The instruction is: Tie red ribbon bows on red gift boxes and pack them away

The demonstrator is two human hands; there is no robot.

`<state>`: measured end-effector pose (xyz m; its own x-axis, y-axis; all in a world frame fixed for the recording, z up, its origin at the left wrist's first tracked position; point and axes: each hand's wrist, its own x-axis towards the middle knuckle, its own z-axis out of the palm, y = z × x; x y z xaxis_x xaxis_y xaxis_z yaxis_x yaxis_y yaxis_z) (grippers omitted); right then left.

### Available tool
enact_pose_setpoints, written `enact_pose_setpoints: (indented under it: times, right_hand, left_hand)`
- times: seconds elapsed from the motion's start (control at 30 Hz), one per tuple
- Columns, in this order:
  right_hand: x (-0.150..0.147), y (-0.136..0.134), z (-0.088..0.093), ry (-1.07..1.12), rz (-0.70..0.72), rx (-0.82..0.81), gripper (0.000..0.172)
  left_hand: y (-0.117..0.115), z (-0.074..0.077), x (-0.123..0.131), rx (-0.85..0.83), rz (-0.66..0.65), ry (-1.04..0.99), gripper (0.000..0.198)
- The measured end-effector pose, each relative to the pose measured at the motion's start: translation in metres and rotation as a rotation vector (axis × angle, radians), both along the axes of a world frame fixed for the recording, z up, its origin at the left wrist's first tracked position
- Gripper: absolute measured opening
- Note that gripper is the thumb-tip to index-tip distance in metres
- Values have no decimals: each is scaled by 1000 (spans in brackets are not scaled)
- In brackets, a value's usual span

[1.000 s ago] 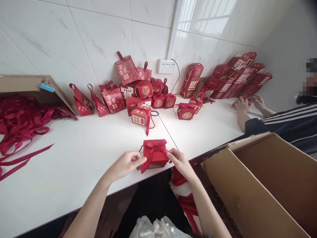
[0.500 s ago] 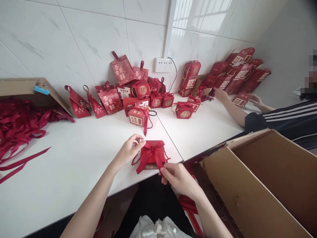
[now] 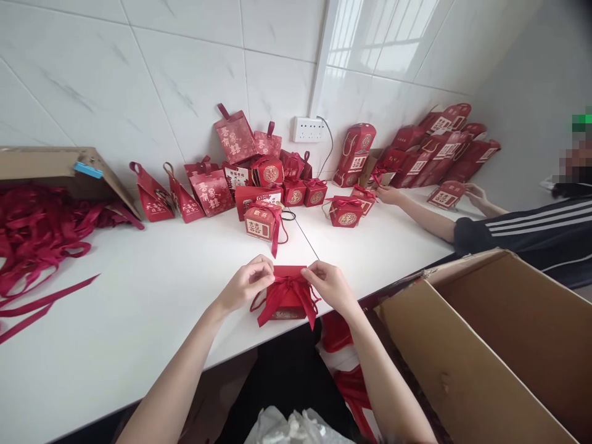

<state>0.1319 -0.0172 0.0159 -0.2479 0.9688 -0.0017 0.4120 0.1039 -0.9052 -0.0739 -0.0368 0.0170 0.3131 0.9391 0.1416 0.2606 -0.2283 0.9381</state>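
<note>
A small red gift box (image 3: 287, 301) with a red ribbon bow (image 3: 289, 287) on top sits at the near edge of the white table (image 3: 139, 296). My left hand (image 3: 247, 282) pinches the bow's left loop. My right hand (image 3: 329, 285) pinches the bow's right loop. Both hands rest against the top of the box. The ribbon tails hang down over the box front.
Several finished red boxes and bags (image 3: 259, 179) stand along the tiled wall. A heap of loose red ribbons (image 3: 37, 234) lies at the left by a tipped cardboard box (image 3: 60, 166). An open carton (image 3: 490, 345) stands at the right. Another person's hands (image 3: 388, 196) reach to boxes at the right.
My right hand rose from the ribbon tail in front of the box to the bow's right loop. The other person's hand moved left along the table towards the boxes.
</note>
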Motion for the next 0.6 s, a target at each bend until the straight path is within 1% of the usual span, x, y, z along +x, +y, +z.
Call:
enact_pose_setpoints:
  times: [0.1, 0.2, 0.27, 0.33, 0.43, 0.6]
  right_hand:
    - [-1, -6, -10, 157, -37, -63, 29]
    - [0, -11, -14, 234, -64, -102, 32]
    - [0, -12, -16, 256, -76, -115, 33]
    - [1, -12, -16, 265, -83, -118, 35]
    - [1, -12, -18, 271, -84, -111, 36]
    - [0, -16, -20, 281, -93, -98, 35]
  left_hand:
    - [-3, 3, 0, -54, -49, -36, 25]
    - [-3, 7, -2, -108, -101, -31, 24]
    - [-2, 10, -2, -98, -122, 10, 18]
    - [-2, 12, -1, -67, -108, 80, 14]
    - [-5, 12, 3, -3, -2, 149, 10]
    - [-15, 6, 18, 56, 258, 211, 8]
